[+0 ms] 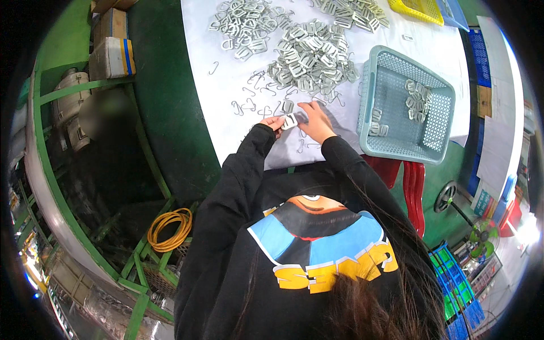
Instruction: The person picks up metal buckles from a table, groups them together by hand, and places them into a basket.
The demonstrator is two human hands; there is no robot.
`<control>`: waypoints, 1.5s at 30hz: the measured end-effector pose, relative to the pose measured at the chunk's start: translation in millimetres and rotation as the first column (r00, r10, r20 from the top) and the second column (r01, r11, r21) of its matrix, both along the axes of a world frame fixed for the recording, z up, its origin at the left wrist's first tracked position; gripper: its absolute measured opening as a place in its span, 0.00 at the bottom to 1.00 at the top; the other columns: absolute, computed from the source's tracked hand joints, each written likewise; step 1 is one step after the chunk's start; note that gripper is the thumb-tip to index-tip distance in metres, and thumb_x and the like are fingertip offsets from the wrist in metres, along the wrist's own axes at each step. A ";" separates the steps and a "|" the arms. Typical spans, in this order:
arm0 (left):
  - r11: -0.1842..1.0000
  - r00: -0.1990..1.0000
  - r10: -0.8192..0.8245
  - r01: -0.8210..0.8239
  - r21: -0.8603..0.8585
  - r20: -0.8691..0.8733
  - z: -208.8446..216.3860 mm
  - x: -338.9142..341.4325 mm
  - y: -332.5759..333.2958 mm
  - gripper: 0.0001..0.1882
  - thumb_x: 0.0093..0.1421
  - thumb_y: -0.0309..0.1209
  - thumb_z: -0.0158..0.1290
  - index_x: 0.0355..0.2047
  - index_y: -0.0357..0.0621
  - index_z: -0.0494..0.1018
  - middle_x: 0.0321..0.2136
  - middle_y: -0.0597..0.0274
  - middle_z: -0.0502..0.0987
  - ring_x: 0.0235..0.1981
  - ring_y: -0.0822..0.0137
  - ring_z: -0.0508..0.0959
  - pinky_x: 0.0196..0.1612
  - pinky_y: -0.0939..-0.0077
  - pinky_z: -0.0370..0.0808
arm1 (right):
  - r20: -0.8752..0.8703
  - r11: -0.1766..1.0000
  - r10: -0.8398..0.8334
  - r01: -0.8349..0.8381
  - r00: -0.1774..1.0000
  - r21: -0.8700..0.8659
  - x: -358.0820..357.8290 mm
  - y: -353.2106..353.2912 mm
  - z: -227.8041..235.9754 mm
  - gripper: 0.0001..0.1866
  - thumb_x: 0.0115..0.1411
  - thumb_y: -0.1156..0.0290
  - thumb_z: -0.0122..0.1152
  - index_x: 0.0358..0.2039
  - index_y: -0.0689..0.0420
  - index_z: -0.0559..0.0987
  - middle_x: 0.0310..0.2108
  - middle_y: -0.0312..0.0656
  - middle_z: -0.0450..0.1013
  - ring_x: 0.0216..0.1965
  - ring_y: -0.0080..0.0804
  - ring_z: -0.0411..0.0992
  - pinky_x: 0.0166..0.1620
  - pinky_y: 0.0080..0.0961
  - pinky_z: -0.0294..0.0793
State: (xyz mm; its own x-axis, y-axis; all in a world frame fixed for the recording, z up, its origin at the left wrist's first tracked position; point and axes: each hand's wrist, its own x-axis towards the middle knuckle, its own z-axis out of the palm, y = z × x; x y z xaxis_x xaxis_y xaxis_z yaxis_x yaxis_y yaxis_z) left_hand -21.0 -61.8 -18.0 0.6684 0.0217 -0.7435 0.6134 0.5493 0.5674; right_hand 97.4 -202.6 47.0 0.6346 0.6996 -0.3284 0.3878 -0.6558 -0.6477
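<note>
My left hand pinches a pale metal buckle with slots, low over the white-covered table. Close at its right side is my right hand, with thumb and forefinger curved round a small greyish thing too blurred to name. Just beyond the fingers lies another slotted buckle. Thin bent wire hooks are strewn about both hands. A large heap of silver buckles rises straight ahead, with a second heap to its left and a third at the far side.
A grey-blue plastic basket with several buckles inside stands right of my hands. Yellow and blue trays are at the far right. Under the basket's near edge is a red stool. Green metal framing and a coiled yellow hose are at left.
</note>
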 end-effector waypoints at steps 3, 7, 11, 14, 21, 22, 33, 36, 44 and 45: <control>0.980 0.991 0.133 -0.130 0.151 -0.008 15.3 2.2 -3.4 0.11 0.50 0.34 0.49 0.29 0.39 0.71 0.15 0.68 0.69 0.13 0.78 0.64 0.15 0.85 0.61 | 0.046 0.999 -0.033 0.031 0.998 0.045 -3.4 4.7 -6.8 0.24 0.40 0.71 0.57 0.42 0.54 0.65 0.38 0.44 0.60 0.39 0.41 0.63 0.39 0.31 0.64; 0.931 0.960 0.280 -0.269 0.247 -0.010 29.7 -22.8 13.4 0.12 0.45 0.31 0.49 0.30 0.37 0.70 0.22 0.59 0.72 0.22 0.70 0.72 0.26 0.80 0.70 | 0.062 0.998 0.037 -0.035 0.997 -0.044 -12.1 27.4 2.6 0.23 0.40 0.69 0.59 0.40 0.55 0.65 0.38 0.44 0.60 0.38 0.42 0.63 0.38 0.32 0.64; 0.944 0.933 0.325 -0.329 0.002 0.158 43.9 -64.7 34.6 0.08 0.47 0.24 0.43 0.28 0.35 0.69 0.23 0.53 0.73 0.21 0.66 0.74 0.25 0.78 0.72 | 0.026 0.977 -0.148 0.150 0.989 -0.153 -14.1 52.6 -6.6 0.21 0.39 0.68 0.61 0.36 0.56 0.66 0.38 0.45 0.59 0.37 0.42 0.64 0.36 0.33 0.65; 0.902 0.898 0.396 -0.420 0.101 0.194 46.3 -91.2 34.4 0.08 0.47 0.21 0.41 0.29 0.34 0.68 0.23 0.51 0.73 0.23 0.64 0.74 0.26 0.76 0.72 | 0.041 0.973 -0.165 0.169 0.986 -0.158 -11.7 54.5 -17.9 0.15 0.39 0.69 0.61 0.27 0.60 0.68 0.32 0.46 0.63 0.30 0.42 0.67 0.32 0.33 0.66; 0.790 0.799 0.576 -0.598 0.133 0.172 64.5 -106.5 29.0 0.05 0.48 0.22 0.42 0.26 0.35 0.65 0.28 0.47 0.71 0.25 0.61 0.74 0.25 0.74 0.73 | -0.673 0.905 -0.265 0.419 0.691 0.073 -9.7 33.5 -3.7 0.10 0.42 0.70 0.58 0.19 0.64 0.70 0.12 0.37 0.65 0.14 0.20 0.64 0.15 0.16 0.62; 0.790 0.796 0.574 -0.600 0.124 0.191 69.0 -101.1 30.4 0.05 0.48 0.22 0.42 0.26 0.35 0.65 0.28 0.46 0.71 0.25 0.61 0.74 0.24 0.74 0.73 | -0.665 0.935 -0.211 0.347 0.717 0.077 -21.1 34.4 -1.5 0.10 0.43 0.71 0.58 0.19 0.65 0.70 0.12 0.37 0.65 0.14 0.20 0.65 0.15 0.17 0.63; 0.944 0.972 0.174 -0.210 0.256 0.156 90.1 -8.4 10.3 0.11 0.50 0.27 0.48 0.34 0.38 0.64 0.15 0.61 0.70 0.12 0.74 0.68 0.14 0.84 0.65 | -0.826 0.832 -0.183 0.532 0.533 0.158 -28.6 28.2 46.3 0.15 0.55 0.65 0.43 0.39 0.60 0.69 0.26 0.34 0.68 0.25 0.17 0.65 0.26 0.13 0.65; 0.960 0.990 0.033 -0.070 0.272 0.140 97.6 0.6 -3.8 0.08 0.48 0.27 0.51 0.29 0.38 0.67 0.13 0.65 0.69 0.11 0.78 0.66 0.14 0.87 0.62 | -0.756 0.876 -0.162 0.445 0.634 0.185 -16.3 3.4 56.3 0.12 0.53 0.69 0.46 0.36 0.61 0.70 0.20 0.32 0.66 0.20 0.13 0.61 0.22 0.11 0.61; 0.956 0.945 -0.207 0.140 0.259 0.253 96.4 1.8 -23.0 0.24 0.41 0.21 0.54 0.40 0.40 0.62 0.20 0.60 0.72 0.19 0.74 0.72 0.23 0.83 0.70 | -0.707 0.772 -0.283 0.592 0.648 0.234 -12.4 -32.6 59.1 0.06 0.49 0.73 0.52 0.25 0.63 0.70 0.16 0.32 0.65 0.16 0.14 0.60 0.17 0.13 0.60; 0.918 0.946 -0.228 0.130 0.374 0.231 79.6 -5.0 -23.2 0.23 0.42 0.21 0.54 0.41 0.40 0.62 0.22 0.59 0.72 0.20 0.73 0.72 0.24 0.83 0.70 | -0.667 0.716 -0.364 0.653 0.651 0.247 0.1 -43.0 63.7 0.06 0.49 0.73 0.52 0.25 0.63 0.70 0.16 0.32 0.65 0.16 0.14 0.60 0.17 0.13 0.60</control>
State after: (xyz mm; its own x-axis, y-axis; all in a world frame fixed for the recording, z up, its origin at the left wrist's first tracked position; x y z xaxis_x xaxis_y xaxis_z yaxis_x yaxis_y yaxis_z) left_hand -26.0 -85.0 61.6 0.8561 0.1080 -0.5054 0.4830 0.1807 0.8568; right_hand 97.5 -245.6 110.7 0.7425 0.4659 -0.4813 -0.4268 -0.2247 -0.8760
